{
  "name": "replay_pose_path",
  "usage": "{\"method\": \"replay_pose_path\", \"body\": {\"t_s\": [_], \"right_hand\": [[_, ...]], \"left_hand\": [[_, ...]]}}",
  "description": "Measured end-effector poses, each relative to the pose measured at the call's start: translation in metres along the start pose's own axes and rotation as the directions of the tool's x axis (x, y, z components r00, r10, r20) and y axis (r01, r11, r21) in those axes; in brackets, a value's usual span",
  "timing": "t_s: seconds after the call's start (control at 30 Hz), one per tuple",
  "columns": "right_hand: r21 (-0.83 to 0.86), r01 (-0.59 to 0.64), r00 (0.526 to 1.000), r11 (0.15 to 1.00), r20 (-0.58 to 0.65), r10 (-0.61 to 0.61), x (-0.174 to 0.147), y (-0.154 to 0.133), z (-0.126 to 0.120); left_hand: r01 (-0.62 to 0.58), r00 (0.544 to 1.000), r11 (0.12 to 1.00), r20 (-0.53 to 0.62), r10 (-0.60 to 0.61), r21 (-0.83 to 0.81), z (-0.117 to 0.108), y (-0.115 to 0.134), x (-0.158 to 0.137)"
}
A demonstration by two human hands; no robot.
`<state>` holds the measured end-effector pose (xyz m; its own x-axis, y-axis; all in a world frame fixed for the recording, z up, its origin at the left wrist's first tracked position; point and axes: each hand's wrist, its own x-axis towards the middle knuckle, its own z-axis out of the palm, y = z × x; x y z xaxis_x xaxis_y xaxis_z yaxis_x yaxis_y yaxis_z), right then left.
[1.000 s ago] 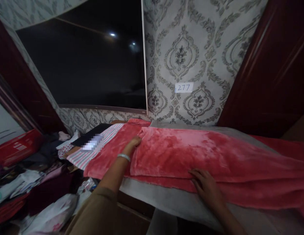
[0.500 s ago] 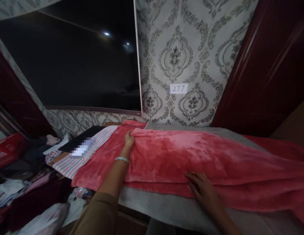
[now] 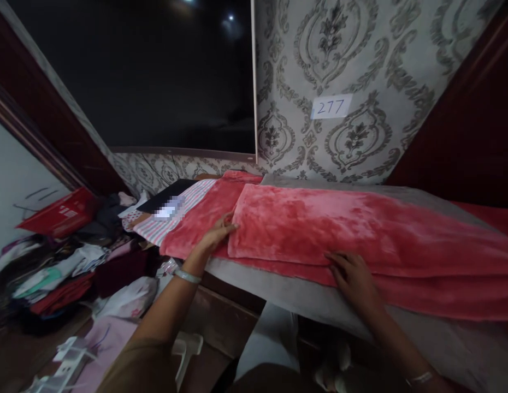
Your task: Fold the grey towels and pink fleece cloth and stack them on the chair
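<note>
A red fleece blanket (image 3: 303,224) lies folded over itself along the surface, its plush side up. My left hand (image 3: 221,230) is at the left edge of the folded layer, thumb and fingers apart, touching the fabric near that edge. Above the front fold rests my right hand (image 3: 354,273), its fingers stretched out and fingertips on the blanket. Beneath the folded layer, more red fabric shows to the left, along with a pink, grey and white striped cloth (image 3: 199,190).
A grey cover (image 3: 246,284) lies under the blanket. A large dark television (image 3: 155,82) hangs behind. To the left are heaped clothes (image 3: 123,267) and a red basket (image 3: 63,213). A paper marked 277 (image 3: 331,106) is on the wall. A white power strip (image 3: 68,363) lies at lower left.
My left hand has left the far corner of the folded layer and come nearer along its left edge. My right hand stays by the front fold. The view has tilted down.
</note>
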<state>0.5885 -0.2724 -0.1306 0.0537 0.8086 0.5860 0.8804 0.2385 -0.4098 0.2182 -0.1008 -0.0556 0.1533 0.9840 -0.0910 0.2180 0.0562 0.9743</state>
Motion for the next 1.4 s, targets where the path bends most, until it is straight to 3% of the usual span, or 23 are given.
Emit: {"method": "replay_pose_path", "body": {"t_s": [0.1,0.27,0.5,0.63,0.83,0.93,1.07,1.17,1.4], "right_hand": [[-0.034,0.021,0.998,0.999,0.053,-0.019,0.006,0.001,-0.001],[-0.157,0.075,0.996,0.985,0.051,-0.068,0.021,-0.016,-0.012],[-0.142,0.329,0.944,0.934,0.073,-0.321,0.001,-0.038,-0.006],[-0.097,0.325,0.946,0.941,0.014,-0.325,-0.006,-0.035,0.001],[-0.143,0.314,0.947,0.938,-0.027,-0.321,0.012,-0.055,-0.011],[-0.163,0.337,0.94,0.927,0.007,-0.341,0.01,-0.062,-0.009],[-0.138,0.373,0.927,0.918,0.108,-0.36,-0.003,-0.055,-0.001],[-0.162,0.337,0.94,0.927,0.111,-0.322,-0.009,-0.042,-0.002],[-0.228,0.278,0.961,0.933,0.077,-0.267,-0.008,-0.003,-0.039]], "left_hand": [[-0.075,0.996,0.995,0.053,0.072,0.062,0.006,-0.006,-0.021],[-0.13,0.987,0.956,-0.063,0.151,0.263,0.001,-0.001,-0.018],[-0.125,0.984,0.891,-0.063,0.169,0.437,-0.027,-0.011,-0.014],[-0.122,0.983,0.877,-0.063,0.171,0.465,-0.029,-0.02,-0.014],[-0.142,0.978,0.861,-0.068,0.199,0.488,-0.038,-0.016,-0.012],[-0.107,0.977,0.833,-0.097,0.188,0.543,-0.039,-0.016,-0.014],[-0.096,0.973,0.82,-0.122,0.198,0.564,-0.036,-0.02,-0.016],[-0.095,0.971,0.819,-0.128,0.201,0.565,-0.034,-0.021,-0.017],[-0.088,0.975,0.828,-0.123,0.185,0.553,-0.035,-0.018,-0.019]]}}
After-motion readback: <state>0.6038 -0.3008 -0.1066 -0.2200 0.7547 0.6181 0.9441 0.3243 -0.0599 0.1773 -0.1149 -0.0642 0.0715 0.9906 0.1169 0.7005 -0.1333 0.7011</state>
